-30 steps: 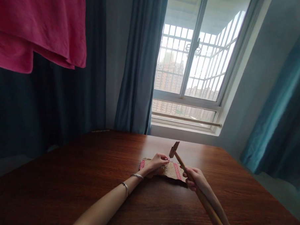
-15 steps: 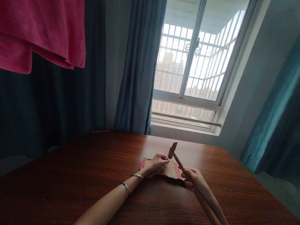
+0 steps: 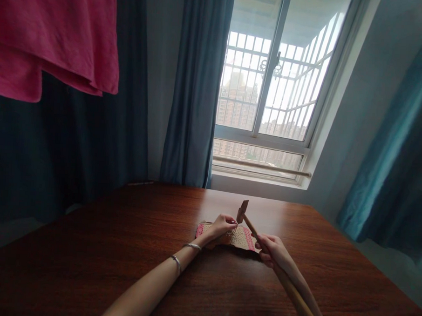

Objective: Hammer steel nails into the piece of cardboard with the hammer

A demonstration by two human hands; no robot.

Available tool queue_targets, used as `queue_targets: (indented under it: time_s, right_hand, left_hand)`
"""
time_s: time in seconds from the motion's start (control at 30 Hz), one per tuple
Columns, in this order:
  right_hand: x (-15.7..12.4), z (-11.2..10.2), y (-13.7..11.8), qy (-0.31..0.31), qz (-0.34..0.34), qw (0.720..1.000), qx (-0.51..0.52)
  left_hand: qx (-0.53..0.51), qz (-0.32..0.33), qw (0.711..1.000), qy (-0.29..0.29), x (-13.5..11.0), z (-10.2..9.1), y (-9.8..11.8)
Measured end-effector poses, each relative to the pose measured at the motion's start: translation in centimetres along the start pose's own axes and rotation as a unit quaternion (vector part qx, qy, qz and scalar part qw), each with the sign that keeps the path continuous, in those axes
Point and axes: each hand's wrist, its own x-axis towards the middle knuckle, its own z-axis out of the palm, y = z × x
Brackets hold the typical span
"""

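Note:
A small flat board [image 3: 244, 238] with pink edges and a dotted tan face lies on the wooden table [image 3: 123, 247]. My left hand [image 3: 220, 226] rests on it with fingertips pinched together over something too small to make out. My right hand [image 3: 273, 251] is closed round the long wooden handle of a small hammer [image 3: 242, 210]. The hammer's head hangs just above and right of my left fingertips.
Beyond the table is a window [image 3: 270, 90] with a grille, flanked by blue curtains [image 3: 196, 92]. A pink cloth [image 3: 55, 35] hangs at the upper left. A teal curtain [image 3: 396, 152] hangs on the right.
The hammer head has come down and left a little, closer to my left fingertips. My left hand has stayed on the board.

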Motion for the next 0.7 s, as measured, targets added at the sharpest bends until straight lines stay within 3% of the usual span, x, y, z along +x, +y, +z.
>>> queue_targets:
  time_s: [0.47, 0.7]
  right_hand:
    - [0.45, -0.57, 0.19, -0.008, -0.025, 0.998, 0.058]
    - [0.47, -0.55, 0.36, -0.001, -0.011, 1.0, 0.01]
  left_hand:
    - [0.002, -0.001, 1.0, 0.007, 0.04, -0.03, -0.05]
    - [0.017, -0.014, 1.0, 0.004, -0.05, -0.09, 0.24]
